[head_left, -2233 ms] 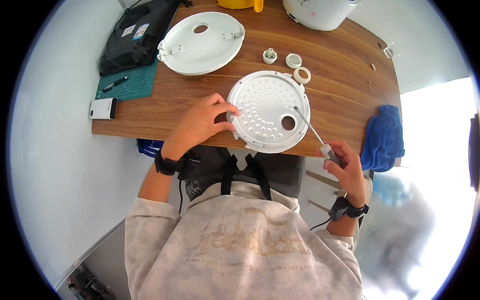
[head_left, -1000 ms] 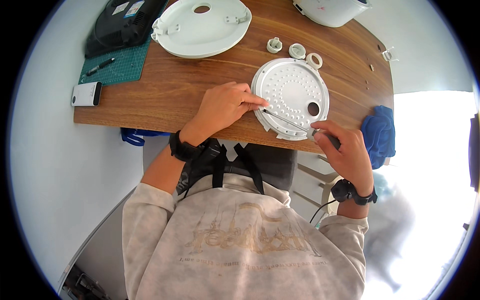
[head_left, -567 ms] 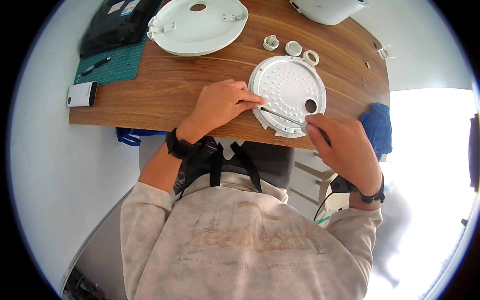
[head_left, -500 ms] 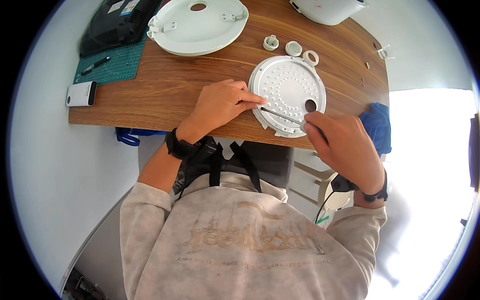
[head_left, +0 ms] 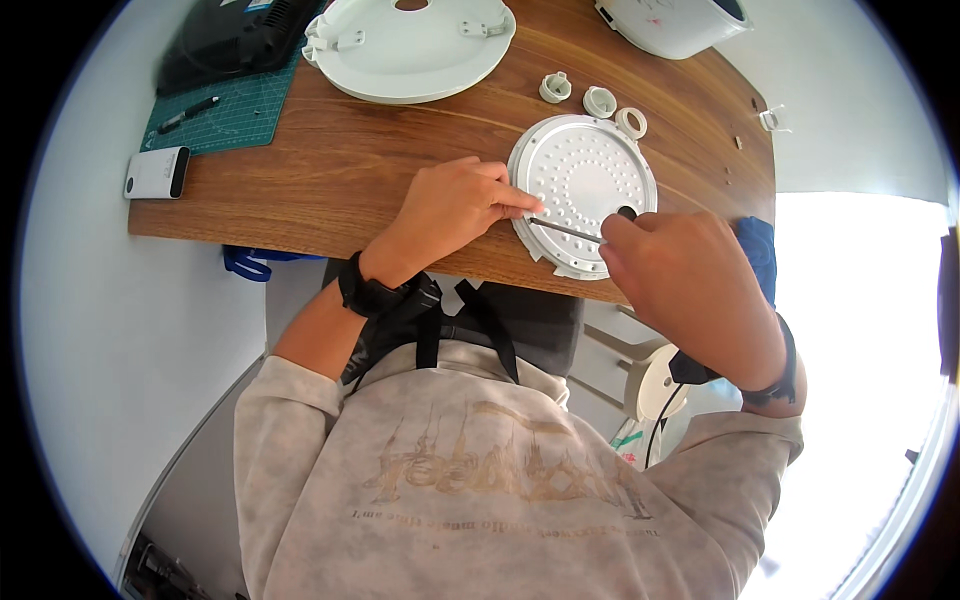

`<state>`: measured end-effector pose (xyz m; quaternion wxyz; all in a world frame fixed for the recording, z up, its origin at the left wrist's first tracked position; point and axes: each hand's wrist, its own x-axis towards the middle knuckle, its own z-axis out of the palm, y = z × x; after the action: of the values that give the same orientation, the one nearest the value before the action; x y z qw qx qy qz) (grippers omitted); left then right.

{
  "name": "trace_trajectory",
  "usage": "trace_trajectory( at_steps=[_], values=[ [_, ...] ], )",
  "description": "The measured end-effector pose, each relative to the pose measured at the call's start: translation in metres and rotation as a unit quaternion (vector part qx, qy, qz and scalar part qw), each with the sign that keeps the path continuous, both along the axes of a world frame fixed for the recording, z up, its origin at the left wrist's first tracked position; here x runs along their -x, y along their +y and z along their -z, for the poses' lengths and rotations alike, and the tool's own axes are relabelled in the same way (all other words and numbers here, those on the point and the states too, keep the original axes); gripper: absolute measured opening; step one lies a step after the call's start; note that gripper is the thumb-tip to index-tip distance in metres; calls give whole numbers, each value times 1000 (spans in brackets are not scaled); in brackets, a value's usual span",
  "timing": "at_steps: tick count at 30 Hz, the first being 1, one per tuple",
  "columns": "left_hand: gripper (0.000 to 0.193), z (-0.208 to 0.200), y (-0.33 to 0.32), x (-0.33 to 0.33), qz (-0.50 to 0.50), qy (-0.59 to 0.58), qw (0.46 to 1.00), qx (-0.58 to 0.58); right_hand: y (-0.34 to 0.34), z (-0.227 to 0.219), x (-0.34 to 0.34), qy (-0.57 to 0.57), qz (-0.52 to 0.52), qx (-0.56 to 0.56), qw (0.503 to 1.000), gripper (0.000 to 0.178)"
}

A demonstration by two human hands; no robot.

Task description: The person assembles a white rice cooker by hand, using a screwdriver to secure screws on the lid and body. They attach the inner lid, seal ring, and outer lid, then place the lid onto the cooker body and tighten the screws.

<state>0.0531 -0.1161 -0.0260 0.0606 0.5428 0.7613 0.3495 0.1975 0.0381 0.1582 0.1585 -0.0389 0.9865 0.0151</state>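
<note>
Silvery and round, the perforated metal plate [head_left: 583, 190] lies flat at the near edge of the brown wood-grain surface [head_left: 400, 160], its face dotted with small holes and one larger dark hole near the right rim. The left hand [head_left: 455, 205] presses fingertips on the plate's left edge, its grip loose and clamped on nothing, while the right hand [head_left: 685, 280] has its grip closed around a thin screwdriver [head_left: 565, 230] whose slim shaft lies across the plate's lower part. Three small pale round caps [head_left: 598, 100] sit just beyond the plate, near a large smooth white plastic lid [head_left: 410, 50].
</note>
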Motion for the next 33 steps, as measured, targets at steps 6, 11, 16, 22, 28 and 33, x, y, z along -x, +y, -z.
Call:
trace_trajectory(
  at_steps=[6,11,16,22,28,33],
  values=[
    [20,0,1,2,4,11,1000,14,6,-6,9,28,-108,-34,993,13],
    [20,0,0,1,3,22,1000,15,9,-14,20,48,-165,-25,985,8],
    [21,-3,2,7,31,-8,999,23,7,-9,28,26,-166,-53,984,3],
    [21,-14,3,18,100,-91,989,66,18,-4,46,43,-106,16,993,9],
    [20,-11,8,20,123,-141,981,46,21,-2,41,96,-87,70,989,13],
    [22,-17,7,14,104,-109,987,63,11,-9,44,5,-17,7,1000,15]
  ],
)
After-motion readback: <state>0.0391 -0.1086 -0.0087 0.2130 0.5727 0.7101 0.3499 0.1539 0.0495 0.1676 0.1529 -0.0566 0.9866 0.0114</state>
